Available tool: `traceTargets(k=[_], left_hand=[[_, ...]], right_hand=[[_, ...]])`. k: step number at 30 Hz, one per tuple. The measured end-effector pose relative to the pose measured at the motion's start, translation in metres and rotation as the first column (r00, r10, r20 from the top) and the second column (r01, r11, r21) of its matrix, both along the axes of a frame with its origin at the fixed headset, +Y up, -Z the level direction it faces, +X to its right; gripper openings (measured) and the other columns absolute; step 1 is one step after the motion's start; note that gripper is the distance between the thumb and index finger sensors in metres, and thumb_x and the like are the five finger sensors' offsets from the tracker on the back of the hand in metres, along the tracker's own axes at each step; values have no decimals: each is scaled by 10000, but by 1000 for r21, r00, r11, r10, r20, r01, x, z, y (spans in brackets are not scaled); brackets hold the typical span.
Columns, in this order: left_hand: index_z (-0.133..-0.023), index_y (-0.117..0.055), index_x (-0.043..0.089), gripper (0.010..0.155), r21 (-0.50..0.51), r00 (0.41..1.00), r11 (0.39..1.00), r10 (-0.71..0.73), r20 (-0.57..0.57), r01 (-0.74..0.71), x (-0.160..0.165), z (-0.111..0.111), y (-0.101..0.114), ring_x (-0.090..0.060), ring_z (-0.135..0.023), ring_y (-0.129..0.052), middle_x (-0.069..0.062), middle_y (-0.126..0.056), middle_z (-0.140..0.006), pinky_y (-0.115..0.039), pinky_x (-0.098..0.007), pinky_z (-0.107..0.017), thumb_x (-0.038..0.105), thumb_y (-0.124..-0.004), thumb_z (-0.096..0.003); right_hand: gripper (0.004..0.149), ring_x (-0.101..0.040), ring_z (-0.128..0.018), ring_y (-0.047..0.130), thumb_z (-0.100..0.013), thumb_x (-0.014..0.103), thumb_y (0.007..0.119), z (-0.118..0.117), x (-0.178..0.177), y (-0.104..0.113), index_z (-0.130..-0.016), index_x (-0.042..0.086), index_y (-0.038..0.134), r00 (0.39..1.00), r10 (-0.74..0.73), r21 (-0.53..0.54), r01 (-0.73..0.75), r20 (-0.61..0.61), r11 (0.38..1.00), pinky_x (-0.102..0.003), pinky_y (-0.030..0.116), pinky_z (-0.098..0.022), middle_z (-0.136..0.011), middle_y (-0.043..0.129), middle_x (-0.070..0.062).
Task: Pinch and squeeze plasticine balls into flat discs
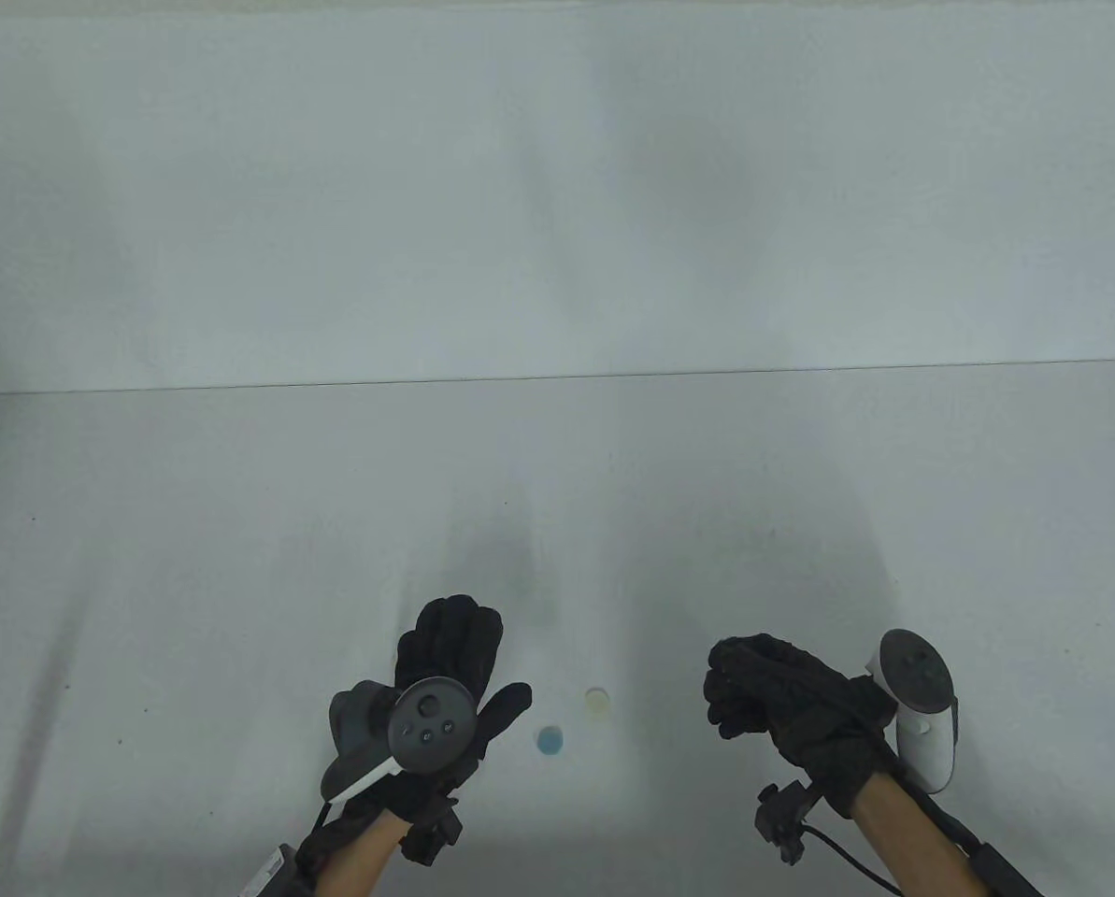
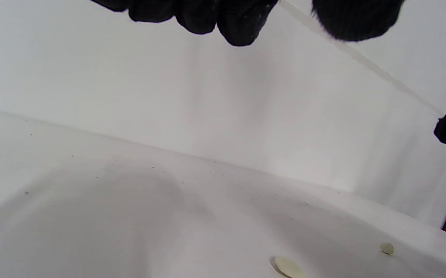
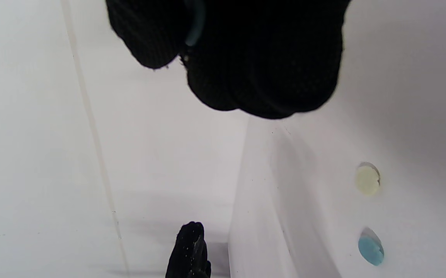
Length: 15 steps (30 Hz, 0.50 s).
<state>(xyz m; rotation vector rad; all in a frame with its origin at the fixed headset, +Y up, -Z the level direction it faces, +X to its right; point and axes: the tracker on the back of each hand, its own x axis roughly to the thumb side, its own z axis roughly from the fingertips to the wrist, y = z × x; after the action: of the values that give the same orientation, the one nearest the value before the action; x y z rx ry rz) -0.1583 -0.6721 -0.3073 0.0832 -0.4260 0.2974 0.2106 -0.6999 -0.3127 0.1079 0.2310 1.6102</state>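
Observation:
A flat blue disc [image 1: 550, 740] and a flat pale yellow disc [image 1: 597, 699] lie on the white table between my hands. My left hand [image 1: 459, 659] hovers just left of them with fingers spread and nothing in it. My right hand [image 1: 742, 699] is curled closed to the right of the discs. In the right wrist view a thin teal edge of plasticine [image 3: 196, 22] shows pinched between the thumb and the curled fingers [image 3: 261, 65]. That view also shows the yellow disc [image 3: 367, 179] and the blue disc [image 3: 370, 246]. The left wrist view shows a pale disc [image 2: 288, 267] and a small pale piece [image 2: 387, 248].
The white table [image 1: 239, 561] ends at a back edge against a white wall [image 1: 557, 187]. A cable [image 1: 856, 855] trails from the right wrist near the front edge.

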Motion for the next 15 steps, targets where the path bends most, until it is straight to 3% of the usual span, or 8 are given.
traceTargets(k=[6,10,11,13,15], left_hand=[[-1145,-447,32,793,10,1000,1000,6,1,-6,0,1,2,-563,-1064,-364,-285,-357,-1165,-399,-639,-733,510,-629,-539],[-1145,-445,34,791,15,1000,1000,8,3,-8,0,1,2,-562,-1064,-363,-285,-355,-1166,-396,-640,-734,510,-629,-540],[-1145,-445,33,793,13,1000,1000,7,2,-7,0,1,2,-563,-1064,-360,-287,-352,-1166,-394,-640,-734,510,-629,-539],[-1145,-441,33,795,11,1000,1000,2,-1,-2,-1,1,2,-564,-1064,-355,-286,-350,-1166,-390,-641,-733,511,-628,-538],[-1146,-440,31,795,17,1000,1000,4,-5,-4,-1,1,2,-562,-1065,-354,-286,-349,-1166,-388,-641,-734,511,-627,-539]], right_hand=[[397,-175,-417,1048,-527,380,813,0,1,2,-779,74,839,999,45,17,-46,29,999,-241,984,-272,-571,1001,-36],[389,-189,-478,1028,-547,386,783,0,2,-1,-816,107,816,999,35,5,-36,37,999,-257,971,-330,-626,984,-34],[416,-231,-542,1009,-566,407,749,-1,2,-3,-855,111,794,999,19,-4,-19,26,1000,-285,960,-378,-696,963,-69],[687,-377,-668,942,-595,552,618,-3,2,-9,-996,-2,680,996,-63,-40,61,-61,997,-378,909,-473,-877,860,-226],[793,-424,-671,936,-587,619,564,-3,2,-12,-1017,-42,654,991,-114,-77,108,-70,991,-406,898,-470,-915,826,-280]])
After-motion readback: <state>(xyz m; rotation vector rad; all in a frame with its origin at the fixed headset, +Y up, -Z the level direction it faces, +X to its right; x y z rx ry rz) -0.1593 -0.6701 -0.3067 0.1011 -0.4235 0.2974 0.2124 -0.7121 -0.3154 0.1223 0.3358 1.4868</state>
